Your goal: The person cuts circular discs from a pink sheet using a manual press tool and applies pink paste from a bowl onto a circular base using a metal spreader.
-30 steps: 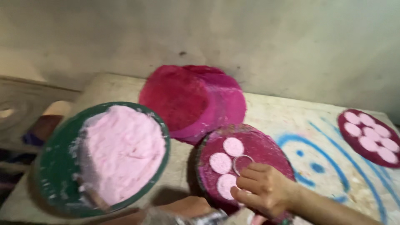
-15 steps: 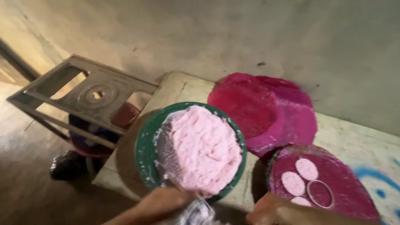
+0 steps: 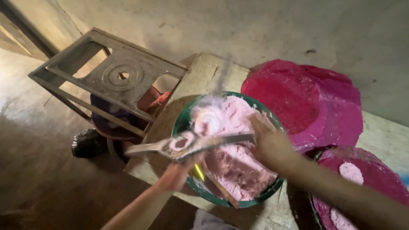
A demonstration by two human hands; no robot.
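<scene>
A green bowl [image 3: 182, 121] full of pink dough [image 3: 238, 166] stands at the near edge of a wooden table [image 3: 200, 72]. My left hand [image 3: 174, 176] holds a flat metal tool [image 3: 187, 144] with a round hole over the bowl's left side; the tool is smeared with pink dough. My right hand [image 3: 270, 147] reaches into the dough at the bowl's right side, touching the tool's far end. Both hands are motion-blurred.
A stack of round pink-red discs [image 3: 306, 96] lies behind the bowl. Another pink disc [image 3: 375, 174] with pale dough rounds sits at the right. A grey metal frame stand [image 3: 110, 74] stands left of the table, with a dark bag [image 3: 87, 142] on the floor.
My right hand left the disc with the dough rounds and moved into the bowl. My left hand raised the flat tool over the bowl. The view swung left.
</scene>
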